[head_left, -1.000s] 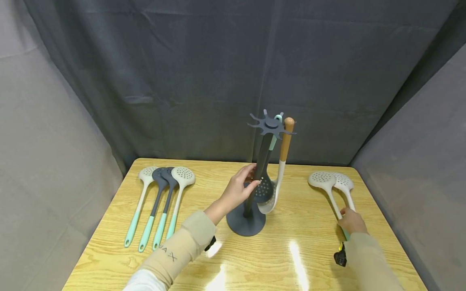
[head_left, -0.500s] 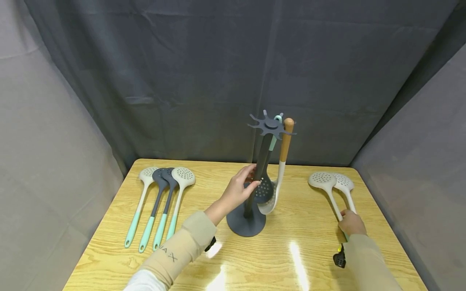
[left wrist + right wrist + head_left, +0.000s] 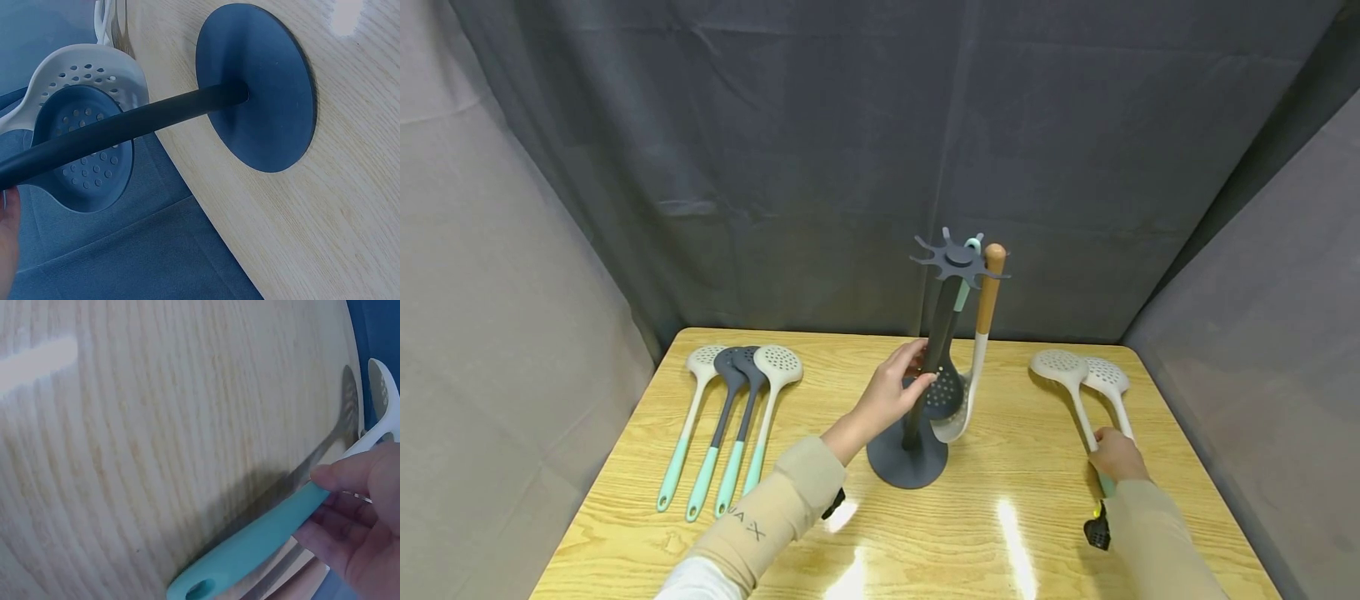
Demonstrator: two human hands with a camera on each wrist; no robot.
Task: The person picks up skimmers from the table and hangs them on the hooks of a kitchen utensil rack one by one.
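Skimmer [image 3: 1070, 385] on right, teal handle pinched in right hand [image 3: 1116, 457] fingers [image 3: 350, 476]. Left hand [image 3: 891, 388] fingers curled round rack pole [image 3: 934, 354]. Yellow wood surface [image 3: 985, 533], shiny spots. Gray curtain [image 3: 775, 150] all round.

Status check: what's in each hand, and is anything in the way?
Left hand grips stand pole. Right hand grips white skimmer by its teal handle. Second skimmer lies right alongside.

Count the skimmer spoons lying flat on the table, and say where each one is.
6. Four lie side by side at the table's left: white, two dark grey, white. Two white ones lie at right: one gripped by the right hand, another beside it.
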